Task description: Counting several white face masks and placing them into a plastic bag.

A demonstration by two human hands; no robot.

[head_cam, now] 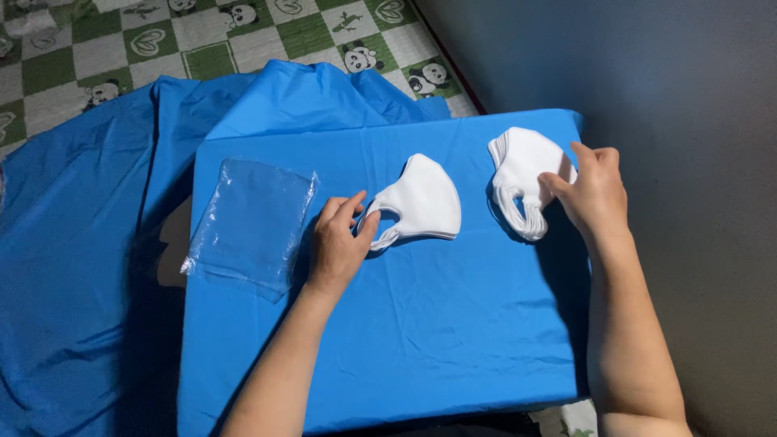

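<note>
The landmark is the bright blue cloth-covered desk, a rectangular raised surface at the centre of the head view.

Left hand: it rests palm down on the desk cloth, left of centre. Its fingers are loosely spread and lie against the ear-loop end of a small flat stack of white folded fabric face masks, which sits near the middle of the desk. The fingertips touch the loop edge; no closed grip on the stack is visible.

Right hand: it is at the desk's right far corner, with the forearm running along the right edge. Its fingers are curled around the right side of a second, thicker stack of white folded face masks, thumb and forefinger pinching the stack's edge. This stack stands tilted on the desk, its layered ear loops fanned toward the desk centre. The two stacks lie near each other but apart.

Other items: a clear, flat, empty-looking plastic bag lies on the left part of the desk, just beside the left hand. More loose blue sheeting spreads beyond the desk's left and far sides. Beyond that, past the far-left corner, a green and white checked floor mat with panda prints is visible. A plain grey wall borders the desk's right side.
</note>
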